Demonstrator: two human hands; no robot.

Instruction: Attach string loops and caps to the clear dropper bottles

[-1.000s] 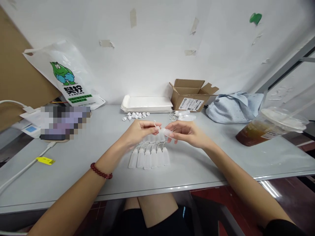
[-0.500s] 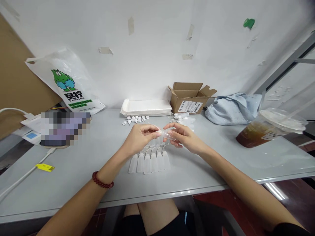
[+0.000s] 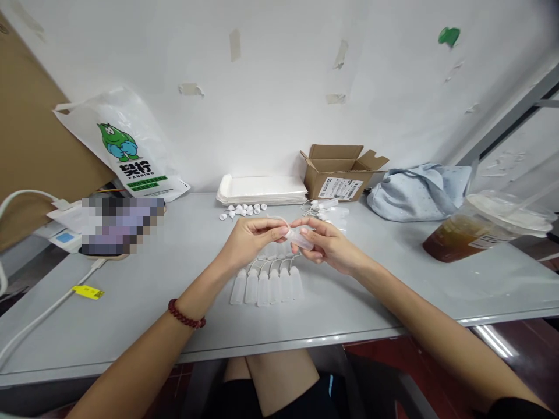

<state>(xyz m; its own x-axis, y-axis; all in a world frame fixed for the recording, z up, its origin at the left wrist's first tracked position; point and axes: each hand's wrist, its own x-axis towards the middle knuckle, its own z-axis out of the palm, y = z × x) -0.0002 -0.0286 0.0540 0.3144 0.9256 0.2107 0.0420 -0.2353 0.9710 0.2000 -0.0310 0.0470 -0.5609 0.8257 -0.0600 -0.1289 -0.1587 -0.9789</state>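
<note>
Above the table my two hands hold one small translucent plastic bottle (image 3: 300, 238) between them. Its body is pinched in the fingers of my right hand (image 3: 327, 241). My left hand (image 3: 254, 235) is closed at the neck end, thumb against fingertips, and a thin white tube (image 3: 279, 219) arches over it. Whether a cap sits under those fingertips is hidden. Just below, a row of similar bottles (image 3: 263, 288) lies on the table, with thin curved tubes at their necks. More bottles (image 3: 329, 209) with tubes lie behind my right hand, and several white caps (image 3: 244, 210) behind my left.
At the back of the grey table (image 3: 371, 302) are stacked white trays (image 3: 262, 189), an open cardboard box (image 3: 336, 180) and a light-blue cloth bundle (image 3: 419, 192). A cup of brown drink (image 3: 463, 233) stands right. Left are a phone (image 3: 126, 227), a cable (image 3: 56, 302) and a plastic bag (image 3: 126, 139).
The held bottle has turned slightly, and its tube now shows as an arch above my left fingers. My right fingers have closed in more around the body. The whole view has shifted a little.
</note>
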